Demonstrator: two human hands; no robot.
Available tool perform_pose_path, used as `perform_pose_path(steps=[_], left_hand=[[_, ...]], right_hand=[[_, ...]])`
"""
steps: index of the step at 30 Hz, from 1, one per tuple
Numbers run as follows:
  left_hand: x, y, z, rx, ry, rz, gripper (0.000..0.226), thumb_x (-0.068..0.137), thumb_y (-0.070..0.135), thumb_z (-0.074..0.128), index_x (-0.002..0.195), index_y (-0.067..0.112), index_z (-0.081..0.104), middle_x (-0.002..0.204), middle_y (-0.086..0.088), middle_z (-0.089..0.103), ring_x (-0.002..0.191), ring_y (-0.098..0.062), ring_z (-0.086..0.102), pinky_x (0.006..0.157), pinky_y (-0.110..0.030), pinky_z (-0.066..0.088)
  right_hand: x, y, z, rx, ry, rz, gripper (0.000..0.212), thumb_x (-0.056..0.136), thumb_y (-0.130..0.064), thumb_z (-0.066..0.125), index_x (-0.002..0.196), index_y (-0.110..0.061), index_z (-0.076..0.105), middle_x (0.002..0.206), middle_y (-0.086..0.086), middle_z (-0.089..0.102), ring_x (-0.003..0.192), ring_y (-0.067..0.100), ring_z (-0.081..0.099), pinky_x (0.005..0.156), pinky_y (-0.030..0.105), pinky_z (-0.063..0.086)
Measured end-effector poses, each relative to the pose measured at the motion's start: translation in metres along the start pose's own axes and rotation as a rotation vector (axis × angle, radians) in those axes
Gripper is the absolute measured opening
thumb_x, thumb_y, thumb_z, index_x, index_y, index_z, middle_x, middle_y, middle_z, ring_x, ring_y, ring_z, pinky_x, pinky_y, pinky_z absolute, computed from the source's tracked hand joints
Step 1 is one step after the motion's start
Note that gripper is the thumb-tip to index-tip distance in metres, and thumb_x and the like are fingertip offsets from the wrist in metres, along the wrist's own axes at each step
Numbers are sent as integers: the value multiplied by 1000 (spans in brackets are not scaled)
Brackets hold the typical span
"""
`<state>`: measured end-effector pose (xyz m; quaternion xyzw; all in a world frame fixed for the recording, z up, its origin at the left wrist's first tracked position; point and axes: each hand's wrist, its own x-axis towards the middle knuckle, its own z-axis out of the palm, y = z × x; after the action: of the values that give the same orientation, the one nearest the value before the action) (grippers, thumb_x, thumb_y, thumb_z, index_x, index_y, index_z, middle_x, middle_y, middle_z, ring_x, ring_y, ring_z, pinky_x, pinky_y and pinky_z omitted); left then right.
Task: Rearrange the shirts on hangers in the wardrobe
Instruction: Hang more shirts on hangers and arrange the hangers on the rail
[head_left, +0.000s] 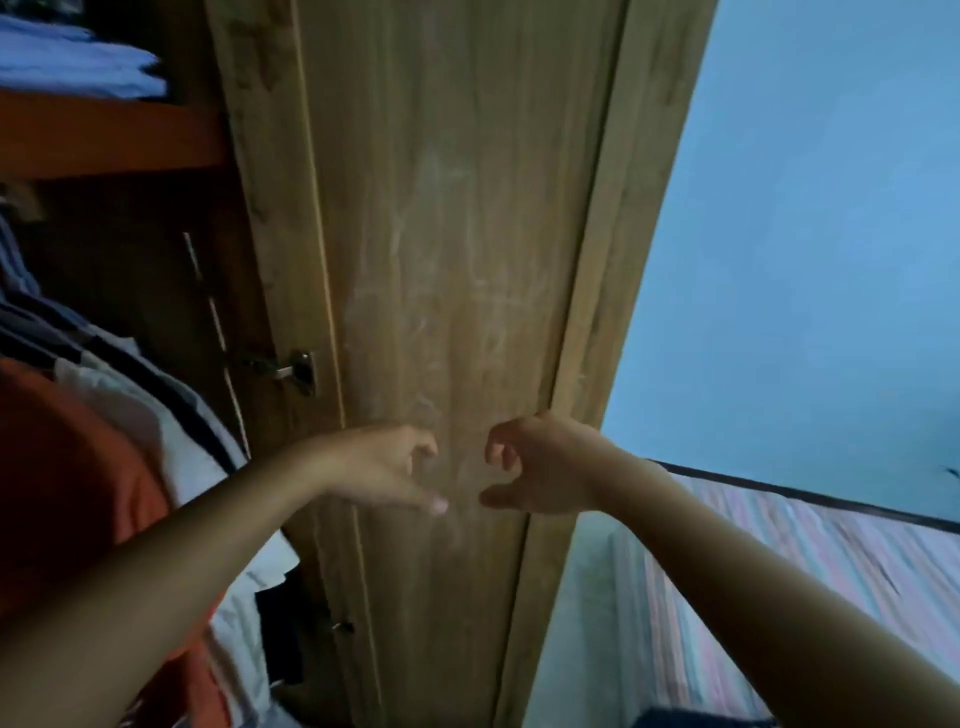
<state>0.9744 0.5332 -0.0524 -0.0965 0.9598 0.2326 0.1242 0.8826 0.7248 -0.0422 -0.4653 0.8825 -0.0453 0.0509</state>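
Observation:
Both my hands are raised in front of the wooden wardrobe door (457, 234), close together and holding nothing. My left hand (387, 470) has loosely curled fingers and its thumb pointing right. My right hand (535, 467) mirrors it, fingers loosely curled. Hanging shirts fill the open wardrobe at the left: an orange shirt (67, 467), a white shirt (171, 447) and a dark striped shirt (78, 332). Their hangers are hidden.
Folded pale blue clothes (78, 62) lie on an orange-brown shelf (104, 135) at the upper left. A metal latch (298, 370) sits on the door's inner edge. A blue wall (805, 260) and a striped bed cover (779, 582) are at the right.

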Motion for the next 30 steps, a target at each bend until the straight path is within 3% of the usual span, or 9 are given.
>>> perform_pose_path(steps=[4,8,11,17,25,30], left_hand=[[35,51,16,24,-71,138,82,77,54,76,144,25,40,104,9,57,82,-4,60,62,-17,45],[65,108,43,103,-130,258,68,81,53,72,138,29,46,111,10,58,94,-8,62,79,-26,56],[89,159,65,168,-167,342,66,82,56,70,137,27,48,112,9,59,97,-9,61,87,-31,56],[136,262,99,167,-159,486,61,79,59,71,129,28,54,105,10,63,94,-7,62,86,-31,55],[180,368,171,218,-183,667,53,80,55,71,124,29,58,100,10,61,90,-7,61,84,-33,54],[202,418,216,235,-246,789,46,83,47,69,124,28,61,101,8,64,90,-6,61,80,-27,52]], right_hand=[[-41,50,0,17,10,144,40,82,-56,68,111,-28,63,107,-4,68,95,20,63,80,38,56],[-84,102,6,72,16,265,46,83,-56,69,117,-27,62,112,-6,67,94,14,62,80,33,56],[-120,145,8,66,31,345,48,83,-56,68,120,-26,62,114,-6,67,94,15,62,78,31,53],[-192,226,9,-18,96,531,48,79,-58,64,116,-27,64,107,-6,67,94,18,62,74,31,51],[-278,296,23,45,130,745,44,81,-56,67,116,-29,64,101,-11,66,83,11,60,56,21,37],[-336,322,42,43,198,947,45,80,-56,66,116,-29,64,105,-9,66,89,14,61,70,28,51]])
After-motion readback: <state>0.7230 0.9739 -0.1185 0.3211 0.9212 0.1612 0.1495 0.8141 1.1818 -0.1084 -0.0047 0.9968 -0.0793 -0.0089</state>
